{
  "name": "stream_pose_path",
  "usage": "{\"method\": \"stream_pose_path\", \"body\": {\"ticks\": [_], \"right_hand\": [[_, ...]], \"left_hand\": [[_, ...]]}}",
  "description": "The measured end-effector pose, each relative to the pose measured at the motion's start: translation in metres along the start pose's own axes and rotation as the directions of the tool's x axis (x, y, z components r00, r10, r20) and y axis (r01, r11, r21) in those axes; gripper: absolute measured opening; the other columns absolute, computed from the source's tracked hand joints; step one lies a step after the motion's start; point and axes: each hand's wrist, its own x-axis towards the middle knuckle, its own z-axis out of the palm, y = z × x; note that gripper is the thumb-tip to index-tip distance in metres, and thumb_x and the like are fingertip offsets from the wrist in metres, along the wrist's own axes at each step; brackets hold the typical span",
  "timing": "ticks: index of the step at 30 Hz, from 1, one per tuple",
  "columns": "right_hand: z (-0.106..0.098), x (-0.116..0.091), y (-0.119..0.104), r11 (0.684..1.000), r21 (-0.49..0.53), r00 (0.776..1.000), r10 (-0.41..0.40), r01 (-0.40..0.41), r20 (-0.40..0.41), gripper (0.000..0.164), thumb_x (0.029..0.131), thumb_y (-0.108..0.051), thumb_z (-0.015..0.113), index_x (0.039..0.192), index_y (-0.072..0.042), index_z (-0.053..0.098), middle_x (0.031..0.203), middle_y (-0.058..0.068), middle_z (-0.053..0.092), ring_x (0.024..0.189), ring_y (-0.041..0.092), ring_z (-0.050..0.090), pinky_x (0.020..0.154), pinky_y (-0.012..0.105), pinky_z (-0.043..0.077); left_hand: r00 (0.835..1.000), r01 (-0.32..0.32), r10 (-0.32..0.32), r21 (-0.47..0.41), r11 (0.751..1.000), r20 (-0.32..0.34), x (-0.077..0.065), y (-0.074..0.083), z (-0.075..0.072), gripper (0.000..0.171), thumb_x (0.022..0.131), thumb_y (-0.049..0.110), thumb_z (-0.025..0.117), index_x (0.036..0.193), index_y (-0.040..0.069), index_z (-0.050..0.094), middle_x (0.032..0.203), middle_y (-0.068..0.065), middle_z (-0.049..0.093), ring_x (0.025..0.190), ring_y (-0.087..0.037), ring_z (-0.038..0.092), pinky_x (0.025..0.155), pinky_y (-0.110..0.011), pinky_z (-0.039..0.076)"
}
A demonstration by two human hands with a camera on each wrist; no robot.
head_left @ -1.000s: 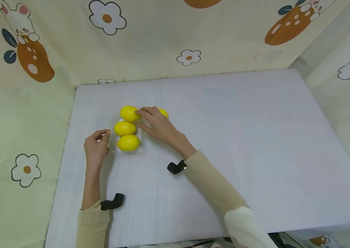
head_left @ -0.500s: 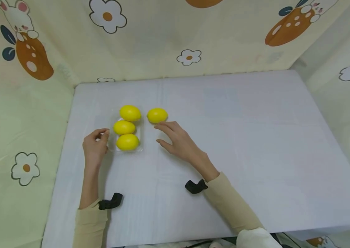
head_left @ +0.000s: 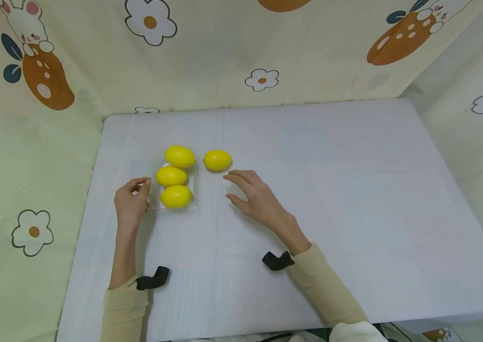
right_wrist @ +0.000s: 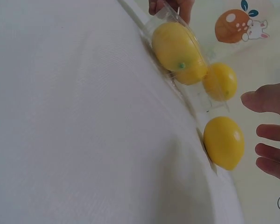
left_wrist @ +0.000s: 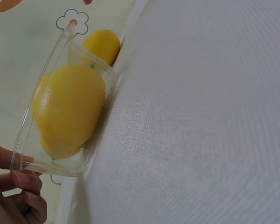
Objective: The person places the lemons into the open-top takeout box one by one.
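Note:
Three yellow lemons lie in a column inside a clear plastic box: the far lemon (head_left: 180,156), the middle lemon (head_left: 171,176) and the near lemon (head_left: 176,196). At the left rim of the box (left_wrist: 56,169), my left hand (head_left: 132,199) pinches the plastic between thumb and fingers. A fourth lemon (head_left: 217,160) rests on the table just right of the box, apart from it. My right hand (head_left: 254,197) hovers near that lemon on its near right side, fingers spread and holding nothing. In the right wrist view its fingertips (right_wrist: 266,133) stand clear of the loose lemon (right_wrist: 224,143).
A white cloth covers the table (head_left: 331,204), which stretches far to the right. Behind and at both sides hangs a pale yellow patterned curtain (head_left: 207,57). Black wrist cameras sit on the left sleeve (head_left: 126,308) and the right sleeve (head_left: 326,285).
My right hand has let go of the far lemon in the box and drawn back to the right and nearer, uncovering the loose lemon. The left hand stays at the box rim.

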Motion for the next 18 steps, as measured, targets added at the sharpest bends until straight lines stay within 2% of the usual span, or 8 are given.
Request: {"method": "stream_pose_path", "body": {"ticks": [4,9,14,18], "right_hand": [[0.0,0.0,0.003,1.0,-0.01,1.0,-0.013,0.013,-0.008,0.045,0.088,-0.008,0.081,0.129,-0.001,0.064,0.129,0.018,0.065,0.12,0.032,0.06,0.101,0.039,0.055],[-0.001,0.012,0.013,0.999,-0.047,1.0,-0.014,0.015,0.009,0.048,0.09,-0.011,0.08,0.133,-0.001,0.061,0.135,0.02,0.061,0.125,0.035,0.057,0.106,0.042,0.052],[0.002,0.033,0.032,0.994,-0.106,0.995,0.015,-0.004,0.096,0.057,0.09,-0.014,0.081,0.14,-0.003,0.056,0.146,0.023,0.053,0.135,0.038,0.051,0.114,0.049,0.044],[0.008,0.051,0.046,0.991,-0.125,0.978,0.075,-0.051,0.194,0.068,0.09,-0.02,0.081,0.149,-0.007,0.048,0.155,0.024,0.043,0.141,0.04,0.045,0.119,0.053,0.038]], "left_hand": [[1.0,0.001,-0.001,-0.008,1.0,-0.002,0.001,0.001,0.0,0.032,0.103,0.026,0.061,0.124,0.004,0.072,0.09,-0.004,0.058,0.044,-0.007,0.046,0.047,-0.018,0.045],[1.0,0.004,-0.004,-0.011,1.0,0.007,0.003,0.0,0.0,0.033,0.103,0.027,0.061,0.125,0.005,0.072,0.091,-0.004,0.058,0.044,-0.007,0.047,0.048,-0.017,0.045],[1.0,-0.003,0.003,0.007,1.0,0.002,0.004,0.0,0.0,0.032,0.103,0.026,0.061,0.124,0.005,0.072,0.091,-0.006,0.058,0.044,-0.007,0.046,0.047,-0.018,0.043],[1.0,-0.001,0.001,0.007,1.0,-0.004,0.004,-0.002,0.0,0.032,0.103,0.025,0.061,0.124,0.004,0.072,0.09,-0.006,0.057,0.045,-0.008,0.046,0.046,-0.018,0.043]]}}
